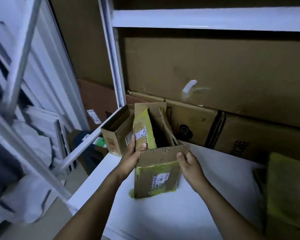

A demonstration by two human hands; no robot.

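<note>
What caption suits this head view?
Left hand grips a flap of an open yellow-taped cardboard box on a white shelf; right hand holds its near wall.

Both bare forearms extend forward. Left hand [131, 153] pinches a flap of the brown cardboard box [156, 177], thumb on top. Right hand [189, 165] grips its right edge, thumb forward.

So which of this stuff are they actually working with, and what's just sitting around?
In use: open box with yellow tape; left hand gripping its side flap; right hand holding its right corner.
Lying about: smaller open box; stacked cartons; yellow package; white shelf.
</note>
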